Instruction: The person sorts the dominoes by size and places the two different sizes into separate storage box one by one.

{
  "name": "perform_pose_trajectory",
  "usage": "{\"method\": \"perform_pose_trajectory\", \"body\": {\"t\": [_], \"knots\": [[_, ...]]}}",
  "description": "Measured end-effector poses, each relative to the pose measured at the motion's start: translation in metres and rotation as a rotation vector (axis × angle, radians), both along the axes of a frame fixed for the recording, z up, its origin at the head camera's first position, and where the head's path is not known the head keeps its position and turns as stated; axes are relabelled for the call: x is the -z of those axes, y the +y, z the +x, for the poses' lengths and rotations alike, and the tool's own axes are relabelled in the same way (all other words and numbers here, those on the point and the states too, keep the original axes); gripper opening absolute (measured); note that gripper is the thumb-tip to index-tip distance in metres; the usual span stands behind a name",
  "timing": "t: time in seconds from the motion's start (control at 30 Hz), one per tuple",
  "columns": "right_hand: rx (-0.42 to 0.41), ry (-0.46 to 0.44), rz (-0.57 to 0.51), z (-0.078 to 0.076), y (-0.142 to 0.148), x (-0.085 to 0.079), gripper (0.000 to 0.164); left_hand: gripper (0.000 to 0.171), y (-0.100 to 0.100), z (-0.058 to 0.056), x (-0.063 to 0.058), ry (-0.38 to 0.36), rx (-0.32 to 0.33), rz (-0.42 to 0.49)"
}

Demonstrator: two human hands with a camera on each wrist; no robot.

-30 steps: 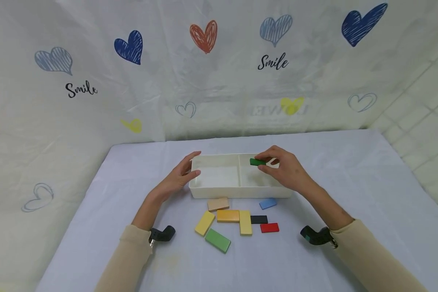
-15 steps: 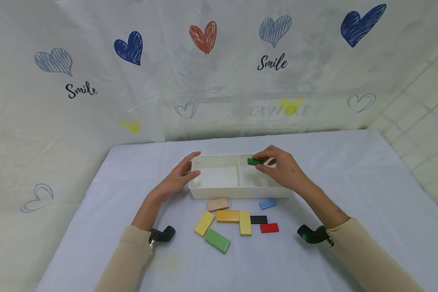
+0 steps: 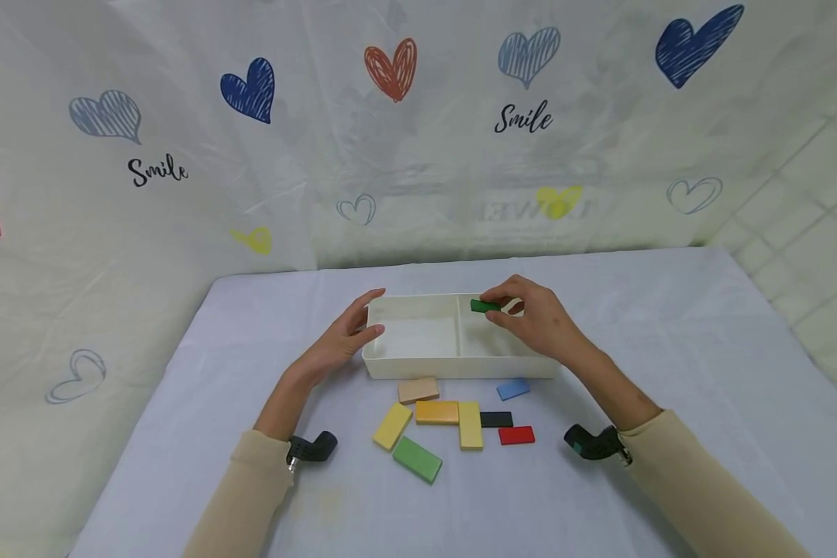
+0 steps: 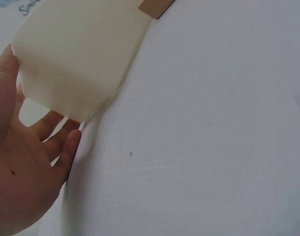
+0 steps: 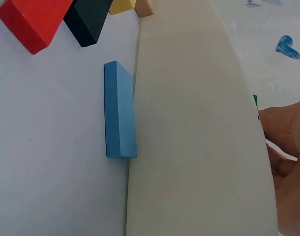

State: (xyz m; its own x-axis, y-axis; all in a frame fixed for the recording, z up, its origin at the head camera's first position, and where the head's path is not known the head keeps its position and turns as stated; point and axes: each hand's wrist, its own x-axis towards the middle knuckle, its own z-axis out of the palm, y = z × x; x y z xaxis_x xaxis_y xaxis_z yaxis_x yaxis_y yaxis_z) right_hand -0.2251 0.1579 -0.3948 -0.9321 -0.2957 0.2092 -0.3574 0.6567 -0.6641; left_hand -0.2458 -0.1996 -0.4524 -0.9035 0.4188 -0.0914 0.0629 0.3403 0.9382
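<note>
A white two-compartment box [image 3: 409, 368] stands lengthwise in the head view. My left hand [image 3: 335, 345] grips its left end, thumb at the rim and fingers around the end wall, as the left wrist view also shows. Over the right compartment, my right hand [image 3: 537, 318] pinches a small dark green block [image 3: 484, 306] between thumb and fingers, at about rim height near the back wall. In the right wrist view the box's front wall [image 5: 199, 118] hides most of that hand, and only a sliver of the green block [image 5: 255, 101] shows.
In front of the box lie a tan block [image 3: 418, 390], a blue block [image 3: 513, 389], an orange block [image 3: 437, 412], yellow blocks [image 3: 393, 426], a black block [image 3: 497, 419], a red block [image 3: 517, 435] and a light green block [image 3: 417, 459]. A patterned curtain [image 3: 439, 155] hangs behind the table.
My right hand has shifted slightly left with the dark green block, toward the box's divider. The left hand, the box and the blocks on the table have stayed put.
</note>
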Motion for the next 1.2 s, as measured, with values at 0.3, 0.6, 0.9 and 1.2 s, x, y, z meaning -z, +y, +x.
{"method": "perform_pose_trajectory", "body": {"t": [0.3, 0.6, 0.9, 1.2], "knots": [[-0.008, 0.009, 0.006, -0.004, -0.005, 0.000, 0.027, 0.065, 0.000, 0.002, 0.000, 0.001, -0.013, -0.006], [0.024, -0.005, 0.029, -0.007, -0.008, 0.004, 0.026, 0.065, 0.000, 0.002, 0.001, 0.005, -0.003, 0.006], [0.045, 0.011, 0.045, -0.008, -0.013, 0.005, 0.028, 0.065, 0.000, 0.001, 0.002, -0.003, -0.006, 0.002], [0.054, 0.015, 0.032, -0.010, -0.014, 0.006, 0.028, 0.064, 0.002, 0.001, 0.000, 0.006, -0.005, -0.003]]}}
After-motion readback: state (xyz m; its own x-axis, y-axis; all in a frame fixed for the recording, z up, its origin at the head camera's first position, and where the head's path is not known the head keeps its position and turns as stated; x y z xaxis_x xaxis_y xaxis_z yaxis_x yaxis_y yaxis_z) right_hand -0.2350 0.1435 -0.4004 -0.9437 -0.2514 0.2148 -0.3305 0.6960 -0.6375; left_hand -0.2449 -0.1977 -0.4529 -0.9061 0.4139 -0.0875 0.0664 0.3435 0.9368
